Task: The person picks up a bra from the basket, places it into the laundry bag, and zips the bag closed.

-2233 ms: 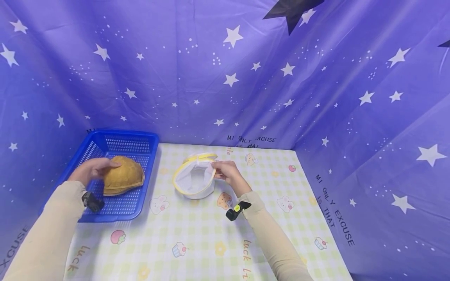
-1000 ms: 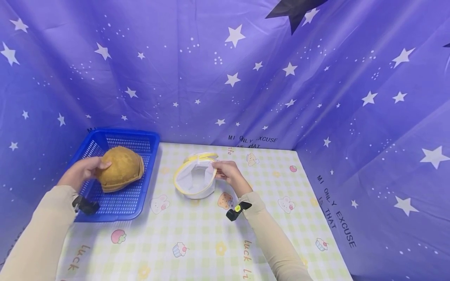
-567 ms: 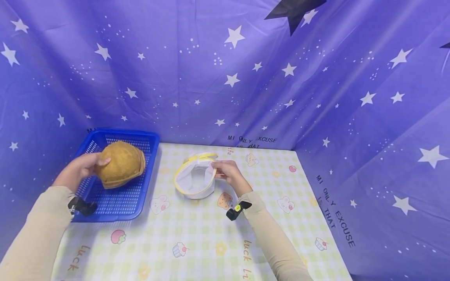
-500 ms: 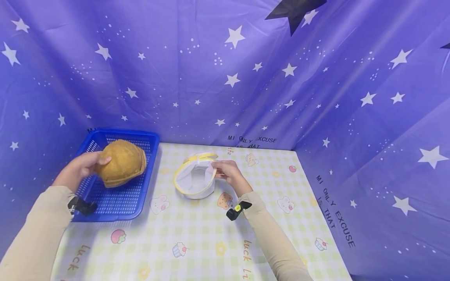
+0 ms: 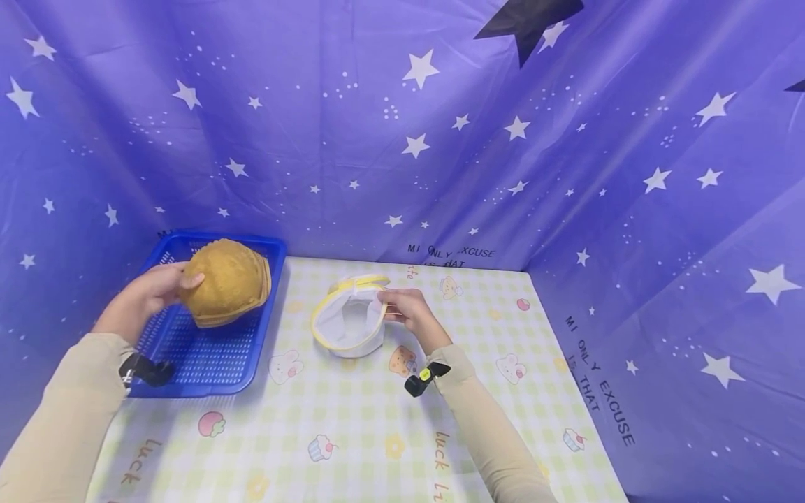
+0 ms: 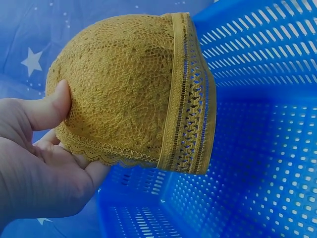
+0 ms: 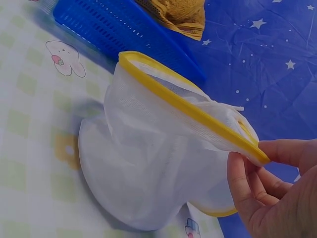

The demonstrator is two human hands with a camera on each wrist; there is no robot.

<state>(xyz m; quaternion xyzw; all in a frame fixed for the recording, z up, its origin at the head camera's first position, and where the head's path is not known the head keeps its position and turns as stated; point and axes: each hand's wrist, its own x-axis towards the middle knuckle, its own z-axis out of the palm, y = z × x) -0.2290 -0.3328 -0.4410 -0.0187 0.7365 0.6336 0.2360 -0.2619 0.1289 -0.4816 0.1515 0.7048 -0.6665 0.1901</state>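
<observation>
A mustard-yellow lace bra (image 5: 228,285), folded so its cups nest into a dome, hangs over the blue basket. My left hand (image 5: 146,299) grips its left side; in the left wrist view the thumb (image 6: 62,99) presses the lace and the other fingers go beneath. A white mesh laundry bag (image 5: 352,323) with yellow trim stands on the table, its mouth open toward me and its lid folded back. My right hand (image 5: 411,311) pinches the right edge of the yellow rim, thumb and fingers on either side, as the right wrist view shows.
The blue perforated plastic basket (image 5: 242,374) sits at the table's back left. A checked tablecloth (image 5: 352,405) with cartoon prints covers the table. Purple star-printed curtains (image 5: 352,126) close in the back and both sides.
My left hand has lifted the bra up from the basket floor and shifted it slightly back and to the right. The right hand and the mesh bag have stayed in place.
</observation>
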